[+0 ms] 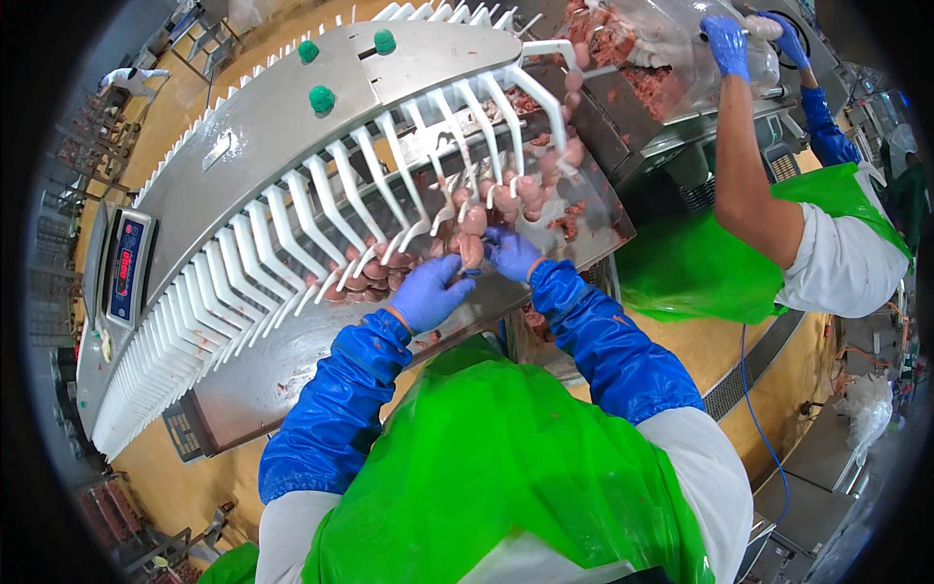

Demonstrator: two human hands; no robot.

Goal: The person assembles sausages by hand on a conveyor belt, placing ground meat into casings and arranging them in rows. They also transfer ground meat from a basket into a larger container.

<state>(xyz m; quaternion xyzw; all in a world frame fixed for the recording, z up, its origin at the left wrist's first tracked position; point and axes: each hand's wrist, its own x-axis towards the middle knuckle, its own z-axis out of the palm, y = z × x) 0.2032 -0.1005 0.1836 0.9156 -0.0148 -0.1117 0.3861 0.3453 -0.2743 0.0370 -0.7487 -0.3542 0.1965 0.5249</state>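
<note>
My left hand, in a blue-violet glove, has its thumb and fingertips closed in at the lower end of a pale pink sausage link. From the other side, my right hand, gloved alike, grips the same link with bent fingers; the fingertips are partly hidden. That link belongs to a string of raw sausages running up to the right, around the tips of white hooks. More links lie heaped under the hooks, left of my hands.
A long curved metal rack with green knobs spans the left, a control panel at its end. The links lie on a steel table. To the right a co-worker's gloved hand holds a casing beside ground meat.
</note>
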